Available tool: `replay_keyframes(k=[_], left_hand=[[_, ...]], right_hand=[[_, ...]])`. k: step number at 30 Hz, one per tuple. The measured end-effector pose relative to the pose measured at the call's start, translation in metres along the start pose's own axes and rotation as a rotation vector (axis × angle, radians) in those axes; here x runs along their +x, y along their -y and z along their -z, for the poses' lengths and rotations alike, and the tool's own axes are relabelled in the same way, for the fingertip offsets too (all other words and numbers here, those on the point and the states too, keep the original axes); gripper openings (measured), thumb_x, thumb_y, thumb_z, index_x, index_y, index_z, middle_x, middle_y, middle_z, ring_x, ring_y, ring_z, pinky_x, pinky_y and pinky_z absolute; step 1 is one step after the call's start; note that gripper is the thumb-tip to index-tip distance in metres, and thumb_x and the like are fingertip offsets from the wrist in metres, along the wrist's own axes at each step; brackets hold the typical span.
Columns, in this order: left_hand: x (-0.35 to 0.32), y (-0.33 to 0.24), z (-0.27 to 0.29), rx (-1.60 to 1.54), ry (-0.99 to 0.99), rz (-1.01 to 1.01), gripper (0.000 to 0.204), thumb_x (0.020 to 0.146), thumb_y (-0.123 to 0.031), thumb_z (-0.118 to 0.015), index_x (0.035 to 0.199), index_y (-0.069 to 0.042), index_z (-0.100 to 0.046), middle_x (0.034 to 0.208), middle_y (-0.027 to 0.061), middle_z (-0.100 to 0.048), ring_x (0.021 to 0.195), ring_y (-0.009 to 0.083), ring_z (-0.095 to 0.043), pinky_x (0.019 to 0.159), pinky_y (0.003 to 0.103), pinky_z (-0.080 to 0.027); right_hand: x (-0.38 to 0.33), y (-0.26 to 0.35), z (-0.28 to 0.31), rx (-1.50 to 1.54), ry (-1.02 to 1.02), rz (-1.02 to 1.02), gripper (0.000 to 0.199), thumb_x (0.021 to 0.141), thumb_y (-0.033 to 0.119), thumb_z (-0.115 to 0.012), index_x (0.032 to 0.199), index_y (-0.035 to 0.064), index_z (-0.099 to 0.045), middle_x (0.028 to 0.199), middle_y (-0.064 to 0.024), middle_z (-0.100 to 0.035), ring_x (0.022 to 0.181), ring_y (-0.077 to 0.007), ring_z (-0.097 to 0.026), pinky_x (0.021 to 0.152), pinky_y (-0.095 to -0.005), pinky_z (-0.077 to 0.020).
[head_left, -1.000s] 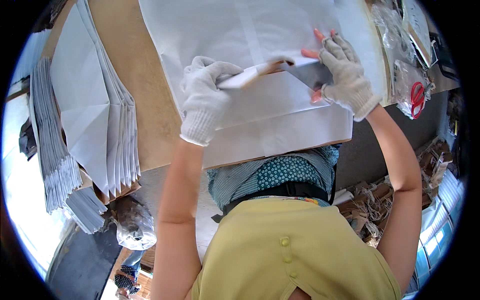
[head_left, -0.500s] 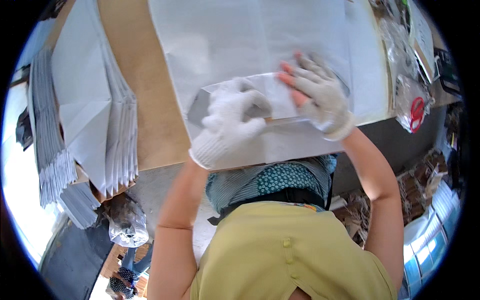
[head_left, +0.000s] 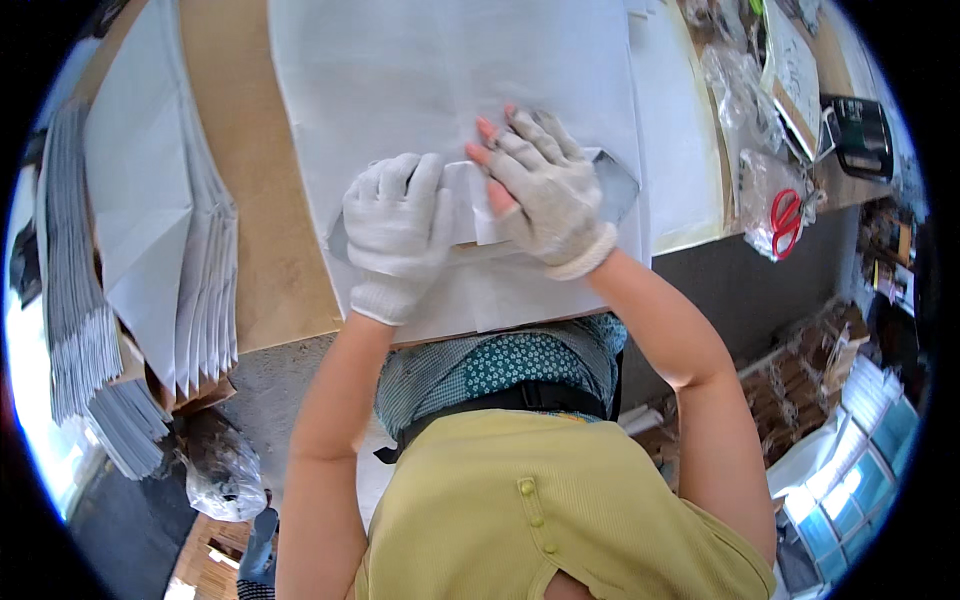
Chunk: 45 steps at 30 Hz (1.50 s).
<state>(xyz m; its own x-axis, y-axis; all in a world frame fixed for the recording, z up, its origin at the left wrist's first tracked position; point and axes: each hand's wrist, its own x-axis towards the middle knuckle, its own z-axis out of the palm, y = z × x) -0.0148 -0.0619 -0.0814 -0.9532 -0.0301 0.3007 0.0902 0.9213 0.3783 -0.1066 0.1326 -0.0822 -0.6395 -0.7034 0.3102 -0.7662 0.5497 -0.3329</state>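
A large white paper sheet lies on the table in front of me. Its near end is folded into a flap with angled grey corners, like the bottom of a paper bag. My left hand, in a white knit glove, rests palm down on the left part of this fold, fingers stretched and close together. On the fold's right part my right hand lies flat with fingers spread; some bare fingertips stick out of its glove. Neither hand grasps anything.
Stacks of folded white paper bags stand at the table's left edge. Red-handled scissors lie on clear plastic at the right, near a dark boxy device. A plastic bag hangs or lies below the left edge.
My left hand has gone from curled fingers to lying flat on the fold. The right hand stays spread on the paper. The whole view has shifted, moving the scene leftward.
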Motion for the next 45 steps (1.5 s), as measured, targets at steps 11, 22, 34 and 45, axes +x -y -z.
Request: replay_keyframes(k=[11,22,34,45], left_hand=[[-0.090,0.009,0.078,-1.707,-0.428,1.289,0.043,0.108,-0.033,-0.058,0.135,0.001,-0.059,0.131,0.0114,-0.062,0.117,0.0211,-0.062,0.102,0.039,-0.052],[-0.025,0.055,0.116,-0.539,-0.717,0.682,0.020,0.101,-0.020,-0.068,0.104,-0.001,-0.073,0.096,0.0129,-0.078,0.087,0.0198,-0.074,0.078,0.034,-0.059],[-0.126,0.291,0.318,-0.079,-0.918,1.115,0.048,0.099,-0.044,-0.067,0.111,0.002,-0.077,0.092,0.0128,-0.074,0.086,0.0190,-0.063,0.083,0.035,-0.052],[-0.109,0.187,0.281,0.689,-0.538,0.877,0.043,0.103,-0.033,-0.062,0.137,-0.007,-0.065,0.136,0.0176,-0.066,0.124,0.0356,-0.064,0.106,0.046,-0.050]], right_hand=[[-0.055,-0.059,0.080,0.025,0.277,-0.261,0.057,0.081,0.015,-0.081,0.135,0.0050,-0.066,0.127,-0.0164,-0.069,0.124,-0.0360,-0.063,0.110,-0.0469,-0.0467],[-0.029,-0.130,0.080,0.672,-0.043,-0.754,0.017,0.101,0.018,-0.072,0.110,0.0044,-0.069,0.090,0.0054,-0.060,0.087,-0.0066,-0.055,0.073,-0.0239,-0.0463],[-0.026,-0.114,0.097,0.302,-0.127,-0.535,0.047,0.099,0.001,-0.066,0.146,0.0022,-0.057,0.131,-0.0112,-0.064,0.112,-0.0203,-0.061,0.097,-0.0317,-0.0514],[-0.103,-0.015,0.140,-0.246,0.543,0.031,0.086,0.057,0.022,-0.096,0.136,0.0117,-0.065,0.135,-0.0129,-0.064,0.134,-0.0334,-0.057,0.111,-0.0460,-0.0472]])
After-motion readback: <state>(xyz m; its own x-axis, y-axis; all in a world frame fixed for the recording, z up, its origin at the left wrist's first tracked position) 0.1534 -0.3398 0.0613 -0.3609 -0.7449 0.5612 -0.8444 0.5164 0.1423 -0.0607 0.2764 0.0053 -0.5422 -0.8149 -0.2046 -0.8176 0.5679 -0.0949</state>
